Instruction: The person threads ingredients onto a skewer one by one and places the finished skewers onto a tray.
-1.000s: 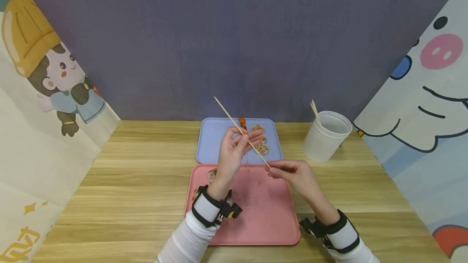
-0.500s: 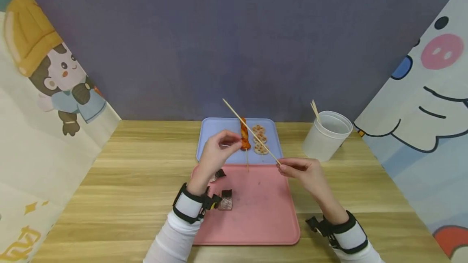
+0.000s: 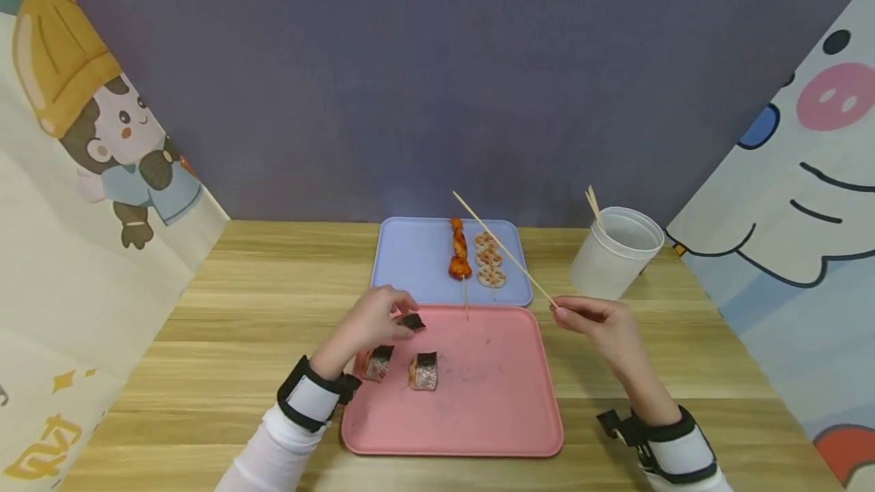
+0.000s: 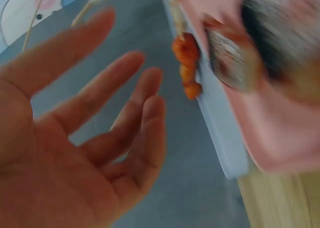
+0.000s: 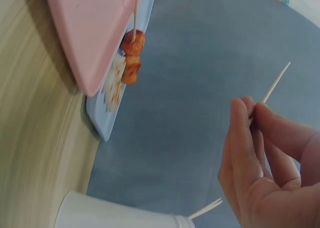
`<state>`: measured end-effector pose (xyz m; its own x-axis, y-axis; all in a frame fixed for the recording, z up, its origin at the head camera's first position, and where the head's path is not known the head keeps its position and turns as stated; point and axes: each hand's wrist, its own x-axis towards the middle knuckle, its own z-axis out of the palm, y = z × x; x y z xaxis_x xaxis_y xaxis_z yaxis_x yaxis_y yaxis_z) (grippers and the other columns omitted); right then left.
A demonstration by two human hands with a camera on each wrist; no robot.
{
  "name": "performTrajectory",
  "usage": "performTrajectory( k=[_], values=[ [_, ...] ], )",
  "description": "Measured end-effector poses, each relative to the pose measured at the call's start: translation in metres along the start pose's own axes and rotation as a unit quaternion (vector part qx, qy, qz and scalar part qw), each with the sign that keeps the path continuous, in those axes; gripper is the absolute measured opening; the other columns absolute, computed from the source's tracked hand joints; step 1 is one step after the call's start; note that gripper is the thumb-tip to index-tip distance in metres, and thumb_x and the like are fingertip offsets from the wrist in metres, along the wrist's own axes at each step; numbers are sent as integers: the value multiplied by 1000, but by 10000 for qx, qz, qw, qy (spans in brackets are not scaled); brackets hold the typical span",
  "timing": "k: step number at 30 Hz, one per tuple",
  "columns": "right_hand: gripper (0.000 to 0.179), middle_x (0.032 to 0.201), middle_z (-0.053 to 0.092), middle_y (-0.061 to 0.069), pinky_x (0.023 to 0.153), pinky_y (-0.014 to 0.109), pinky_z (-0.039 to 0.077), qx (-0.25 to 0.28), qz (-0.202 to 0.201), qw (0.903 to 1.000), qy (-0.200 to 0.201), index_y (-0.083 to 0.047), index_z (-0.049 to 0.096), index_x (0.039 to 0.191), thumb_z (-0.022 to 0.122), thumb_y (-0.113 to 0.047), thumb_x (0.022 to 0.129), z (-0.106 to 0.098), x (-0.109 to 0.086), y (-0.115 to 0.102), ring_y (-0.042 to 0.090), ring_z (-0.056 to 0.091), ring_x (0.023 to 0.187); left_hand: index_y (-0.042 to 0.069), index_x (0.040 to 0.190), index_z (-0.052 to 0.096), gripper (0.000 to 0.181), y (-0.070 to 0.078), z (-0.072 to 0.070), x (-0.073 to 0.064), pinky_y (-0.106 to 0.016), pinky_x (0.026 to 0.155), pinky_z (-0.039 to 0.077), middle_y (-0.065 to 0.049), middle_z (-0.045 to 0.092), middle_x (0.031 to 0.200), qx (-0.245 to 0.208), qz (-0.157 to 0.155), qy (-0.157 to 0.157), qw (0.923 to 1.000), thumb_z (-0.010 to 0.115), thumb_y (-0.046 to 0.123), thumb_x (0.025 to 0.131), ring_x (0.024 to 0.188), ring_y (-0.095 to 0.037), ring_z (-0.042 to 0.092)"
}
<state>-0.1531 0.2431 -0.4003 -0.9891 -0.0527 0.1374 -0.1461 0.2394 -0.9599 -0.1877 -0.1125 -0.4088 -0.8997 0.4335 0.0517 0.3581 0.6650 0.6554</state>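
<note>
My right hand (image 3: 596, 326) pinches one end of a thin bamboo skewer (image 3: 502, 245) between thumb and fingertips, its other end slanting up and left over the blue tray (image 3: 417, 249). My left hand (image 3: 372, 321) is over the back left of the pink tray (image 3: 492, 408), right at a food piece with a dark band (image 3: 412, 321) that it partly covers. In the left wrist view its fingers (image 4: 100, 83) are spread and loosely bent, with nothing between them. Two more such pieces, silvery with a dark band, lie nearby: one at the left (image 3: 378, 363), one further right (image 3: 424, 371).
On the blue tray lie a skewer of reddish-orange meat (image 3: 459, 253), its stick reaching over the pink tray, and a row of lotus root slices (image 3: 490, 260). A white bucket (image 3: 608, 264) with several skewers stands at the right. A grey wall panel (image 3: 437, 82) rises behind.
My left hand has let go of the skewer and moved down and left to the food pieces on the pink tray. My right hand has shifted right with the skewer.
</note>
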Motion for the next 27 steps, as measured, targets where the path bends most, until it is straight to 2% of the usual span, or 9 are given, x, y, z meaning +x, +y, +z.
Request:
performTrajectory(
  k=[3, 5, 10, 16, 18, 21, 23, 25, 27],
  values=[
    [35, 87, 72, -14, 71, 22, 56, -26, 16, 10000, 34, 18, 60, 111, 68, -5, 86, -5, -1, 2, 2, 69, 80, 3, 93, 69, 29, -10, 0, -8, -29, 63, 47, -9, 65, 88, 554, 226, -307, 9977, 79, 4, 66, 76, -21, 58],
    [35, 87, 72, -13, 71, 22, 56, -23, 44, 10000, 49, 18, 60, 111, 68, -5, 86, -8, -1, 3, 2, 69, 80, 5, 91, 69, 32, -15, 1, -15, -29, 64, 45, -7, 64, 86, 855, 284, -455, 9949, 80, 5, 61, 76, -20, 54],
    [36, 89, 73, -12, 72, 23, 56, 16, 161, 9999, 60, 17, 61, 112, 68, -6, 86, -14, -3, 7, 4, 70, 82, 11, 95, 68, 46, -23, 4, -29, -32, 69, 41, -2, 58, 91, 1094, 40, -675, 9917, 86, 12, 53, 87, -19, 44],
    [29, 97, 74, 1, 71, 26, 57, 589, -337, 9975, -175, 1, 69, 112, 70, -8, 85, -34, 7, 59, 12, 71, 86, 13, 97, 64, 52, -29, 9, -37, -29, 67, 41, -2, 50, 92, 1240, 0, -750, 9894, 87, 11, 51, 86, -17, 41],
    [26, 98, 74, 6, 69, 25, 57, 914, -531, 9941, -262, 0, 69, 112, 67, -3, 86, -38, 11, 73, 14, 71, 86, 11, 97, 63, 52, -30, 10, -39, -28, 65, 42, -3, 48, 91, 1248, -30, -779, 9891, 87, 9, 50, 84, -17, 40],
    [27, 97, 74, 0, 72, 25, 57, 466, -296, 9983, -175, 0, 69, 111, 69, -10, 86, -32, 4, 50, 11, 71, 86, 9, 95, 62, 50, -32, 12, -40, -27, 62, 41, -4, 47, 90, 1220, -13, -774, 9895, 85, 4, 50, 81, -16, 40],
    [27, 95, 74, -2, 72, 24, 57, 430, -260, 9986, -136, 3, 68, 110, 69, -9, 86, -28, 0, 38, 9, 71, 85, 8, 94, 62, 47, -33, 13, -41, -26, 60, 40, -4, 47, 89, 1215, 88, -719, 9900, 82, 3, 52, 80, -15, 40],
    [30, 93, 74, -7, 74, 24, 56, 131, -64, 9999, -83, 4, 68, 109, 71, -14, 85, -23, -6, 18, 6, 70, 84, 8, 93, 63, 45, -34, 13, -41, -25, 60, 40, -4, 47, 88, 1206, 203, -671, 9902, 82, 2, 52, 78, -15, 41],
    [28, 91, 73, -8, 72, 23, 56, 207, -32, 9998, -23, 3, 69, 107, 72, -13, 84, -20, -8, 11, 5, 70, 82, 8, 92, 63, 45, -35, 13, -40, -25, 60, 40, -3, 47, 88, 1211, 319, -646, 9900, 82, 2, 52, 77, -14, 41]
  ],
)
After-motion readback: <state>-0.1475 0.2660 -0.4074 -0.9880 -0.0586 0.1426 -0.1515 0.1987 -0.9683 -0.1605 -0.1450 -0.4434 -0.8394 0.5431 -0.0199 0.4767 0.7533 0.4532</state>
